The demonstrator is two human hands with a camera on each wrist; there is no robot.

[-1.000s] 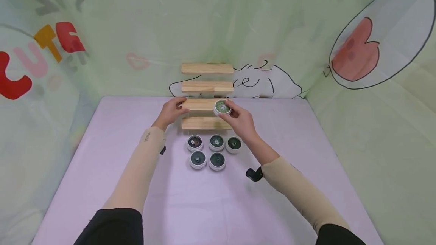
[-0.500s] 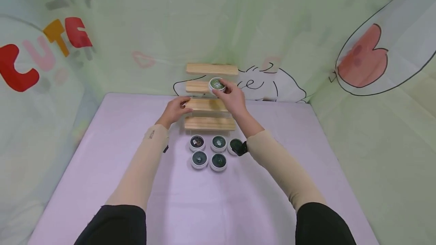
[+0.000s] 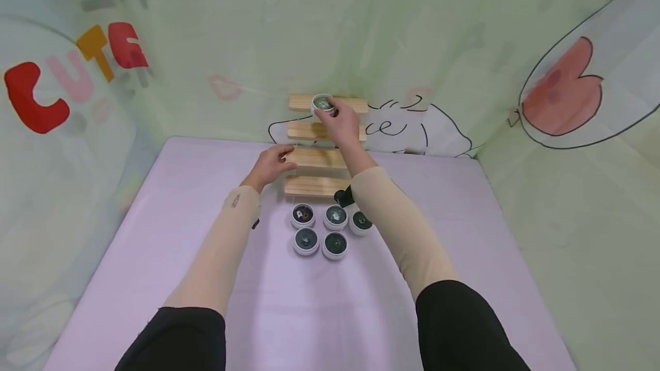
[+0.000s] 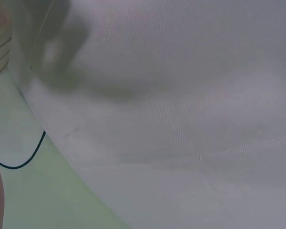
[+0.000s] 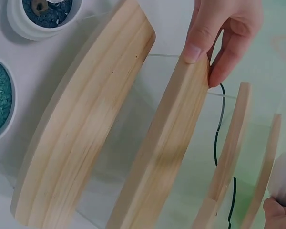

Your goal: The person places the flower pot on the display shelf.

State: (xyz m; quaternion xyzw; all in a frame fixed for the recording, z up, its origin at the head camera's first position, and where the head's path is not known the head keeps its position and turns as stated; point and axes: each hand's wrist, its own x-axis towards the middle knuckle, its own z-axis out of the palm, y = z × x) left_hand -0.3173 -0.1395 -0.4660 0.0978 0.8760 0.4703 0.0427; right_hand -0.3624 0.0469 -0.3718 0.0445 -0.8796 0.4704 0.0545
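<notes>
My right hand [image 3: 344,123] holds a small round white jar [image 3: 322,103] with speckled green contents, in front of the left part of the top wooden board [image 3: 356,104]. Whether the jar touches that board cannot be told. My left hand [image 3: 269,165] pinches the left end of the third board down [image 3: 317,157] on the tiered rack. In the right wrist view, the left thumb lies on this board's near edge, with fingers behind it. That view shows only part of the held jar [image 5: 283,179]. Mostly bare cloth fills the left wrist view, with a wooden end [image 4: 1,45] at its corner.
Several similar dark-topped jars, among them one at the front [image 3: 335,244], stand in two rows before the lowest board [image 3: 311,186]. Lilac cloth [image 3: 289,314] covers the table. A green printed curtain [image 3: 247,33] hangs behind the rack. A dark cord [image 4: 26,164] shows in the left wrist view.
My right hand has lifted the jar from the third board's height past the second board to the top one. The left hand keeps its hold; the head view has shifted slightly.
</notes>
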